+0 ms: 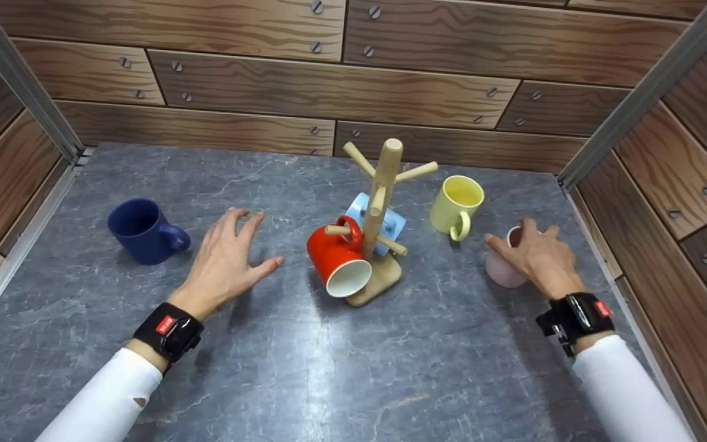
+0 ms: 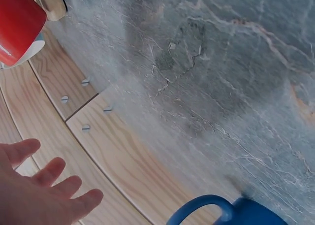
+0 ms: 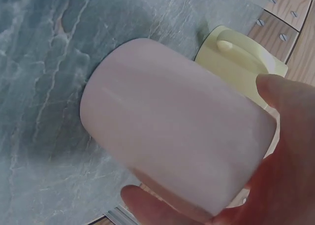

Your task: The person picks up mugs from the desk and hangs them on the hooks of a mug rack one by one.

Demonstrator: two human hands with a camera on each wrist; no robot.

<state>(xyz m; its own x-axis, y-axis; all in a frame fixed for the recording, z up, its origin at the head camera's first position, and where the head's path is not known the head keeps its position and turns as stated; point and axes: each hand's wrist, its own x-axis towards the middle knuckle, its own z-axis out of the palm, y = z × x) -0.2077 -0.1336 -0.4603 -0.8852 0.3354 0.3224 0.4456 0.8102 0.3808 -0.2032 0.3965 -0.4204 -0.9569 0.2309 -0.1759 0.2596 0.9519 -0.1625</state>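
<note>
My right hand [image 1: 540,255] reaches over a pale pink mug [image 3: 172,126] that stands upright on the table. Its fingers [image 3: 147,205] pass along one side, and the thumb [image 3: 273,89] sticks out near the rim on the other, with a gap showing beside it. The left hand [image 1: 221,258] hovers over the table with fingers spread, holding nothing, between a dark blue mug [image 1: 145,233] and a wooden mug tree [image 1: 384,184]. A red mug [image 1: 332,255] hangs tilted by its handle on a front peg of the tree. Behind the post, a light blue mug [image 1: 393,224] is partly hidden.
Right of the tree stands a yellow mug [image 1: 455,205], upright with its handle facing forward. The grey marbled table [image 1: 304,380] is bounded by wood-patterned walls [image 1: 237,80] at the back and both sides. Several pegs of the tree stick out at different heights.
</note>
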